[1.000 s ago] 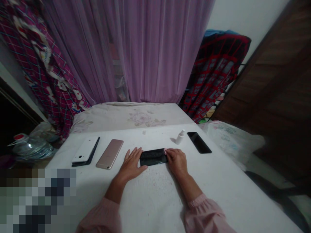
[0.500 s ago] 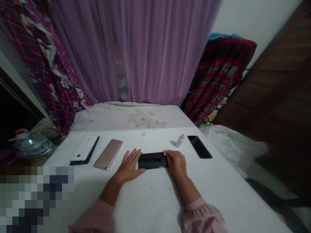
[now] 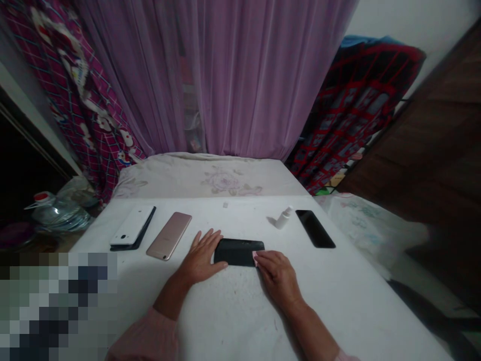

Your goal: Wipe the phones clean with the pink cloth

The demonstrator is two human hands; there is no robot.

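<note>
A black phone (image 3: 236,252) lies crosswise on the white-covered table between my hands. My left hand (image 3: 203,255) rests at its left end, fingers and thumb spread around that edge. My right hand (image 3: 277,273) pinches a small pink cloth (image 3: 255,258) against the phone's right end, near the lower corner. Most of the cloth is hidden under the fingers. Beyond and to the right stands a small white spray bottle (image 3: 284,218).
A rose-gold phone (image 3: 170,235) lies left of my left hand. Farther left, a white phone (image 3: 132,225) rests on a dark one (image 3: 145,233). Another black phone (image 3: 315,229) lies at the right. A purple curtain (image 3: 240,80) hangs behind the table (image 3: 233,321).
My right hand has slid the cloth from the phone's upper right corner down toward its lower right corner. My left hand keeps its place on the phone. The view has shifted slightly.
</note>
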